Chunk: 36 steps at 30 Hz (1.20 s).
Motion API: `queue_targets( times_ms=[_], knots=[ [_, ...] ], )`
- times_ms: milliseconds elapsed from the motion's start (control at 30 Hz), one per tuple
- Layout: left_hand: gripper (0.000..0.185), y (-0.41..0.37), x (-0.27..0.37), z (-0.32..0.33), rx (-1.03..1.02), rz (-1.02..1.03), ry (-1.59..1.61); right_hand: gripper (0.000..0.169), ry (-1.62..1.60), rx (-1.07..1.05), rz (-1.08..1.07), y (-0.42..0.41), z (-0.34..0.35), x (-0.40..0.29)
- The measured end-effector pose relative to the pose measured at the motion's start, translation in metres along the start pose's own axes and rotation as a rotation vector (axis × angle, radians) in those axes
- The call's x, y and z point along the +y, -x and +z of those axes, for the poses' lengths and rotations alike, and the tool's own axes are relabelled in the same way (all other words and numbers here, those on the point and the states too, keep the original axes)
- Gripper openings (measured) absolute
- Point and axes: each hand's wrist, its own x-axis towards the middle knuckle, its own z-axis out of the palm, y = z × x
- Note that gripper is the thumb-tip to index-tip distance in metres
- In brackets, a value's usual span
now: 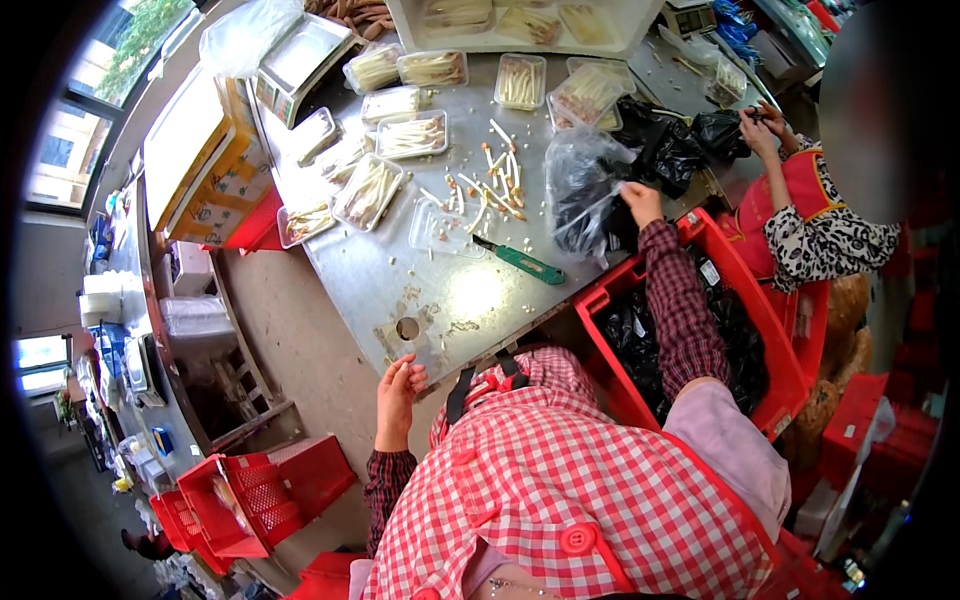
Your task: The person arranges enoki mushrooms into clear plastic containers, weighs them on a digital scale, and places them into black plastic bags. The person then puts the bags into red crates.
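Observation:
My right hand pinches the edge of a clear plastic bag at the right side of the metal table. My left hand is just off the table's near edge, its fingers loosely curled and holding nothing visible. A green utility knife with its blade out lies between my hands, beside an unlidded clear plastic tray. Loose pale stalks with brownish ends are scattered beyond it. Several packed trays of similar stalks stand at the far left of the table.
Black plastic bags lie at the right. A red crate of black bags stands under my right arm. A co-worker's hands hold a black bag. A foam box, a scale and a taped carton stand around the table.

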Motion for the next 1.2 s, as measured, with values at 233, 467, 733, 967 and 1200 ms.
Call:
queue_targets(
  times_ms=[233,467,733,967,1200],
  knots=[
    [0.028,-0.007,0.010,0.010,-0.007,0.031,-0.129,0.023,-1.233,-0.127,0.218,-0.014,-0.056,-0.030],
    [0.028,-0.031,0.062,0.098,-0.226,0.184,-0.439,0.015,-0.312,-0.139,0.044,-0.006,-0.062,-0.034],
    [0.031,-0.048,0.073,0.205,-0.483,0.549,-0.832,0.063,0.385,-0.284,-0.384,0.037,0.010,-0.067],
    [0.059,-0.095,0.058,0.310,-0.741,1.147,-1.531,0.040,0.767,-0.687,-0.669,0.054,0.060,-0.080],
    [0.062,-0.168,0.043,0.255,-0.533,0.811,-1.718,0.061,0.172,0.396,-0.278,0.070,-0.067,-0.082]
  ],
)
